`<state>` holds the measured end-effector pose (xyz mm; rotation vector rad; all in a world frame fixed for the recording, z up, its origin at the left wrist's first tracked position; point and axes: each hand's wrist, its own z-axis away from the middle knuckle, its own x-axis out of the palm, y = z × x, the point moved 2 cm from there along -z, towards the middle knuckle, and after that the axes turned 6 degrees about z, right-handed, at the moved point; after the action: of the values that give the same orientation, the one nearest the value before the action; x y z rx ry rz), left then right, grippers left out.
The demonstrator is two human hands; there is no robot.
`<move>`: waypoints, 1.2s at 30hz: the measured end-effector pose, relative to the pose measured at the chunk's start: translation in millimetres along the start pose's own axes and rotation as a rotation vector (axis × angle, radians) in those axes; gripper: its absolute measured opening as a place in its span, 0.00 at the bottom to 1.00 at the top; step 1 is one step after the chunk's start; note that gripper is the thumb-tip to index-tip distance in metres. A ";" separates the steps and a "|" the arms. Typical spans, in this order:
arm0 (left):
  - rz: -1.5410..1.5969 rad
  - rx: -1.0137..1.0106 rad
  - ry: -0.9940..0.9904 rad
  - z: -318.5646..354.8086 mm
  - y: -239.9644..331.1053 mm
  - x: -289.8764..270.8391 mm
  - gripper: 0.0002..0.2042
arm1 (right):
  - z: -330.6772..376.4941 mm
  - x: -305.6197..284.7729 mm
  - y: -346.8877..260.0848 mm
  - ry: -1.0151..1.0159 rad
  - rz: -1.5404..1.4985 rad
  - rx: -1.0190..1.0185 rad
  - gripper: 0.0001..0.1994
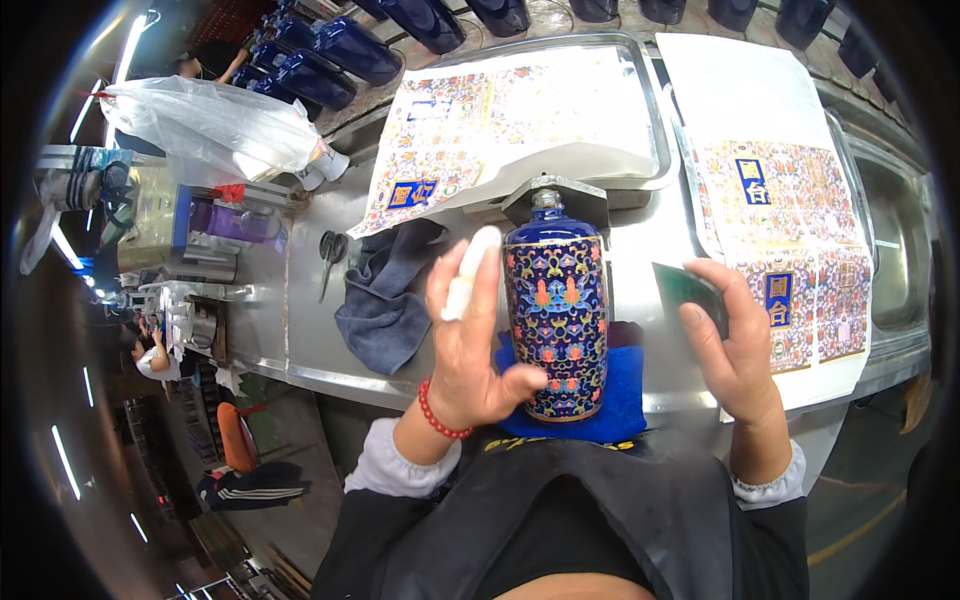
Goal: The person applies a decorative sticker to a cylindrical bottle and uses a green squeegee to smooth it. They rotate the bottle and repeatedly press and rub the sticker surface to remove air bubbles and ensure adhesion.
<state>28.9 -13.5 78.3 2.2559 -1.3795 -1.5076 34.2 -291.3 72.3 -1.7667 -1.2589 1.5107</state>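
Observation:
A dark blue bottle (557, 320) lies in front of me, its neck pointing away from me. Colourful floral patterning covers its body. My left hand (468, 350) is at its left side, fingers stretched out and thumb apart, the thumb tip over the lower edge of the bottle. White coverings wrap two of its fingers, and a red bead bracelet circles the wrist. To the right of the bottle, my right hand (735, 345) grips a thin dark green scraper-like plate (690, 294) between thumb and fingers. A blue cloth (627, 395) lies under the bottle's near end.
Left of the bottle are a crumpled grey-blue cloth (385, 300) and black scissors (331, 255). Printed floral sheets (450, 150) rest on a metal tray behind it; more patterned sheets (790, 250) lie right. Several blue bottles (360, 50) line the back. A sink (895, 240) is far right.

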 end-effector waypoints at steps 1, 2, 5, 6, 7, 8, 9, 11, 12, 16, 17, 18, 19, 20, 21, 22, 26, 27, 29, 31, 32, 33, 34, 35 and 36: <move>0.016 -0.007 -0.055 9.2 3.3 -1.0 0.56 | 1.2 2.3 1.1 0.013 0.012 -0.048 0.17; 0.016 -0.058 -0.144 19.6 8.5 -0.2 0.57 | 2.0 4.7 1.9 0.016 0.026 -0.110 0.19; -0.088 -0.075 -0.241 45.2 23.2 7.3 0.62 | 4.1 14.1 6.1 -0.059 0.065 -0.206 0.24; -0.093 -0.083 -0.237 49.7 23.6 9.8 0.63 | 4.7 17.9 7.4 -0.109 0.052 -0.231 0.26; -0.099 -0.108 -0.239 53.1 23.0 12.4 0.64 | 6.9 21.4 7.6 -0.151 0.063 -0.262 0.27; -0.110 -0.083 -0.251 55.7 23.3 13.7 0.65 | 8.9 25.0 8.1 -0.175 0.065 -0.281 0.29; -0.119 -0.076 -0.272 57.1 22.2 15.6 0.65 | 12.4 29.2 7.9 -0.236 0.103 -0.281 0.30; -0.100 -0.060 -0.264 58.6 20.0 17.9 0.66 | 19.6 35.8 5.3 -0.220 0.111 -0.374 0.43; -0.072 -0.053 -0.235 58.9 18.5 19.1 0.66 | 24.0 39.1 3.9 -0.216 0.113 -0.387 0.46; 0.060 -0.058 -0.143 65.1 13.1 23.7 0.64 | 38.7 53.3 -2.0 -0.191 0.143 -0.386 0.53; 0.093 -0.059 -0.128 67.5 11.2 24.7 0.63 | 41.2 56.5 -3.9 -0.179 0.148 -0.398 0.53; 0.131 -0.064 -0.123 70.1 9.1 26.0 0.61 | 42.6 57.9 -5.3 -0.150 0.132 -0.392 0.53; 0.140 -0.071 -0.119 72.7 6.6 26.6 0.61 | 43.8 59.6 -7.3 -0.138 0.145 -0.426 0.52; 0.148 -0.078 -0.117 75.0 4.1 27.3 0.61 | 44.8 61.2 -9.6 -0.127 0.162 -0.460 0.52; 0.156 -0.077 -0.106 77.0 1.6 27.6 0.61 | 44.9 61.7 -11.1 -0.111 0.174 -0.483 0.51; 0.186 -0.080 -0.120 78.8 -1.3 27.5 0.61 | 45.2 62.8 -13.3 -0.104 0.185 -0.515 0.51; 0.266 -0.123 -0.151 82.3 -9.7 26.3 0.61 | 44.9 63.6 -17.7 -0.097 0.199 -0.538 0.50; 0.272 -0.113 -0.156 81.9 -12.0 24.6 0.61 | 45.3 64.3 -18.0 -0.112 0.203 -0.525 0.50; 0.245 -0.092 -0.144 79.8 -13.2 24.5 0.60 | 45.7 64.2 -17.3 -0.108 0.217 -0.513 0.50; 0.172 -0.060 -0.115 76.3 -10.6 25.4 0.59 | 46.9 63.9 -15.3 -0.118 0.233 -0.484 0.49; 0.113 -0.038 -0.100 74.1 -10.1 22.7 0.57 | 47.7 63.6 -13.9 -0.124 0.242 -0.464 0.49; 0.051 -0.005 -0.094 72.2 -8.6 18.7 0.56 | 48.1 62.2 -12.3 -0.132 0.249 -0.441 0.48; -0.006 0.013 -0.079 69.8 -6.6 14.2 0.54 | 48.4 60.3 -10.6 -0.147 0.244 -0.427 0.48; 0.004 0.041 -0.102 66.6 -4.7 9.9 0.53 | 48.2 57.8 -8.9 -0.164 0.235 -0.411 0.47; 0.018 0.055 -0.119 62.9 -2.8 4.6 0.51 | 47.4 54.8 -6.7 -0.213 0.237 -0.383 0.47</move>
<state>-17.8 8.5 41.9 2.2104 -1.4865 -1.6427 -14.9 -249.6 38.5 -2.1023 -1.5747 1.7141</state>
